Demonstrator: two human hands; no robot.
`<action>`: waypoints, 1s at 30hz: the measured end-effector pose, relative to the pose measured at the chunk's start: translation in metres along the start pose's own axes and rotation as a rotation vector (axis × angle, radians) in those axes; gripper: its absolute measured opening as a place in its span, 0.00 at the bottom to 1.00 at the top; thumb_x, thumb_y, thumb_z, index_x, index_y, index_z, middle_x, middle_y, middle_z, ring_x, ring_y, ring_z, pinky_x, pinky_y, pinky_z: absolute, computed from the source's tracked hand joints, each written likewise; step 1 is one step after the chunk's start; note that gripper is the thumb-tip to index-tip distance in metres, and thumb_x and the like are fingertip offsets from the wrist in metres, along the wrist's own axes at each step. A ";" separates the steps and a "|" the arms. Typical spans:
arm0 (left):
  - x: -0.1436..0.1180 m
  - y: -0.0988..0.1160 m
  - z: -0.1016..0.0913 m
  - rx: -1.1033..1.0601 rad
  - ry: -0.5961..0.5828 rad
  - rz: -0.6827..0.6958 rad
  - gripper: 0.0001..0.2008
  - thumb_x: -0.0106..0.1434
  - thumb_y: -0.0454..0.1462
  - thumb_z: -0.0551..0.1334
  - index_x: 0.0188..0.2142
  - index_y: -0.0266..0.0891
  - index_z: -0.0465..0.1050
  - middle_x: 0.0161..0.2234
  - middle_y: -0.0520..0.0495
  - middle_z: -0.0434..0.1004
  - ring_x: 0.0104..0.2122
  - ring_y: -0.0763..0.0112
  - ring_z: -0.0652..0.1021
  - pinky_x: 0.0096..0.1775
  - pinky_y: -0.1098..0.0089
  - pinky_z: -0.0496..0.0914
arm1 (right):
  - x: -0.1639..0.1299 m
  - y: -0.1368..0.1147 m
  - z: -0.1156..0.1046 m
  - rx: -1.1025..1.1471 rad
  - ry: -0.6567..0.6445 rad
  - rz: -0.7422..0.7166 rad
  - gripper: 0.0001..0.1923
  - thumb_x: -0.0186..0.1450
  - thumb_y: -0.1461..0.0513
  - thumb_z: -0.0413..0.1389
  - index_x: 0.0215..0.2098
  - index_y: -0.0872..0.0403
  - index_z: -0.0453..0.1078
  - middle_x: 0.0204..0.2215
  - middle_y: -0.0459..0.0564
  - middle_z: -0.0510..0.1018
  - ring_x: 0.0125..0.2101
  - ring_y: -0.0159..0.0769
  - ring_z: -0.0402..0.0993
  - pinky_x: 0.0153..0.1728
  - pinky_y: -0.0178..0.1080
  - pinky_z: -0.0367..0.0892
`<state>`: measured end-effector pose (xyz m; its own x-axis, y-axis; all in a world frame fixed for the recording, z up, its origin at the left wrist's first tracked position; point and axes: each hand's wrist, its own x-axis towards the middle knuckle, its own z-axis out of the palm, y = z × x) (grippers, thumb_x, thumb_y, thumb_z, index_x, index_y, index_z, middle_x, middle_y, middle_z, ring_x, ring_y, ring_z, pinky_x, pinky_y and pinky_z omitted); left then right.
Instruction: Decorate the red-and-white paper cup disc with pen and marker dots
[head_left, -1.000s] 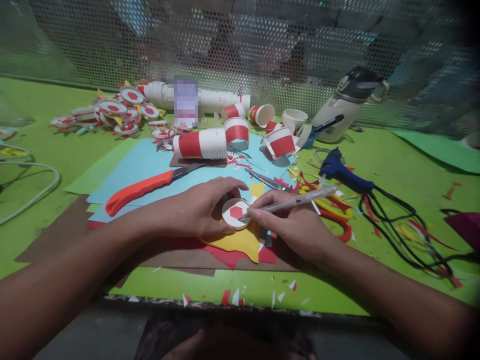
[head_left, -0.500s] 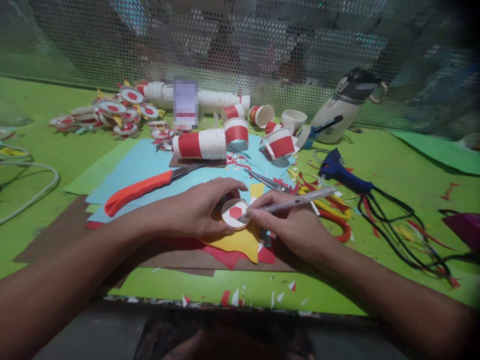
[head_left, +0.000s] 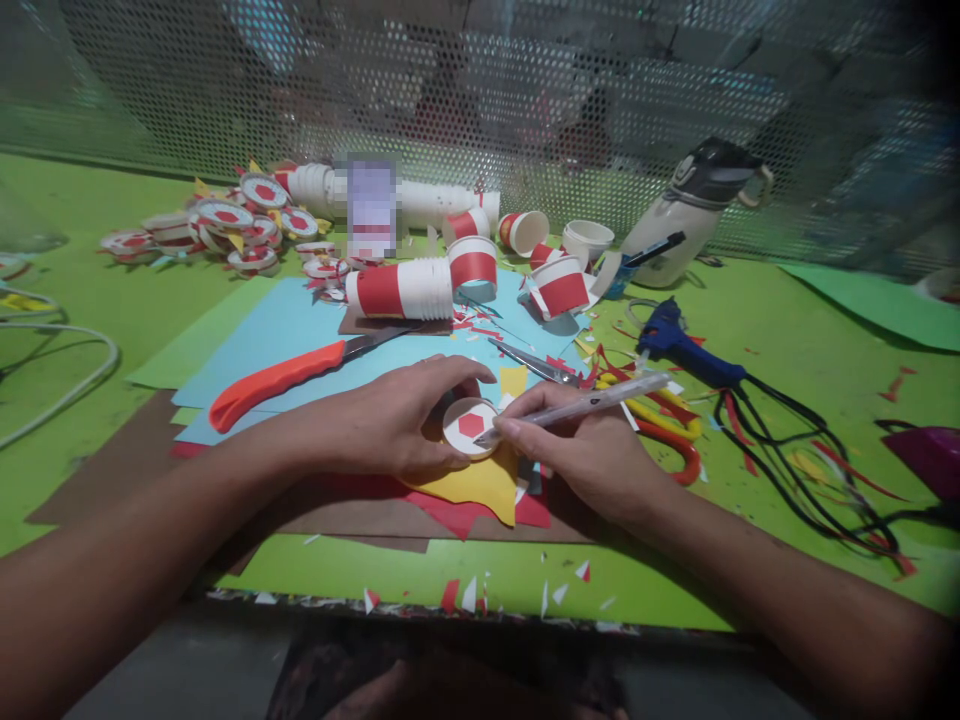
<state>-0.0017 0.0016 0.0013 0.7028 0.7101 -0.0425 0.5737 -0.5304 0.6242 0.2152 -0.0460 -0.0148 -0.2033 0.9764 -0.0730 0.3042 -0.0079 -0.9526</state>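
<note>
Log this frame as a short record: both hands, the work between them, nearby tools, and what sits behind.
Left hand: curled around the edge of a white disc
Right hand: holding a clear pen, tip by the red hexagon on the disc
Under disc: yellow paper
Nearby tools: orange-handled tool, scissors, blue glue gun
Behind: cup stack on its side, bottle

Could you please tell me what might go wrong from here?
The pen in the right hand points at the face of the white disc, so a slip could leave a stray mark.

The scissors lie just beyond the hands with their blades exposed; a careless reach might nick a finger.

The cup stack lies on its side and could roll if nudged.
</note>
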 end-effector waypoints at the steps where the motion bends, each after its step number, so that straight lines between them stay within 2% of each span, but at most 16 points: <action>1: 0.000 0.000 0.000 -0.001 -0.002 -0.003 0.28 0.62 0.48 0.63 0.58 0.40 0.67 0.54 0.41 0.76 0.47 0.58 0.78 0.45 0.63 0.73 | 0.000 0.000 0.000 0.003 0.001 0.003 0.09 0.61 0.56 0.63 0.30 0.53 0.75 0.26 0.47 0.79 0.27 0.34 0.72 0.29 0.38 0.68; 7: -0.001 0.003 -0.002 0.012 -0.007 0.008 0.27 0.62 0.49 0.63 0.57 0.40 0.68 0.53 0.41 0.77 0.46 0.58 0.78 0.44 0.63 0.73 | 0.000 -0.002 -0.001 -0.023 0.000 -0.013 0.09 0.62 0.56 0.63 0.31 0.53 0.75 0.26 0.47 0.78 0.28 0.35 0.72 0.31 0.40 0.68; 12: -0.001 0.003 -0.001 0.030 -0.014 -0.002 0.27 0.63 0.49 0.63 0.58 0.40 0.67 0.55 0.40 0.76 0.48 0.57 0.78 0.47 0.62 0.73 | 0.000 -0.001 0.000 -0.029 -0.006 -0.036 0.07 0.62 0.57 0.63 0.30 0.52 0.75 0.26 0.47 0.79 0.28 0.35 0.72 0.31 0.39 0.67; 22: -0.001 0.002 -0.001 0.031 -0.008 0.008 0.28 0.62 0.47 0.63 0.59 0.39 0.67 0.54 0.40 0.76 0.47 0.59 0.78 0.46 0.63 0.72 | -0.001 -0.002 0.000 0.016 -0.007 0.014 0.09 0.61 0.56 0.64 0.30 0.52 0.75 0.26 0.48 0.79 0.27 0.35 0.72 0.28 0.39 0.68; 30: -0.001 0.002 -0.002 0.045 -0.014 0.005 0.28 0.62 0.48 0.63 0.58 0.40 0.67 0.55 0.40 0.76 0.49 0.57 0.77 0.46 0.63 0.72 | -0.001 -0.004 0.001 -0.016 0.012 -0.008 0.08 0.61 0.56 0.63 0.30 0.52 0.75 0.26 0.47 0.79 0.27 0.35 0.72 0.30 0.39 0.68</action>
<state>-0.0024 0.0005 0.0035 0.7116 0.7008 -0.0503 0.5879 -0.5547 0.5888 0.2133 -0.0469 -0.0117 -0.1950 0.9788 -0.0622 0.3178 0.0031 -0.9481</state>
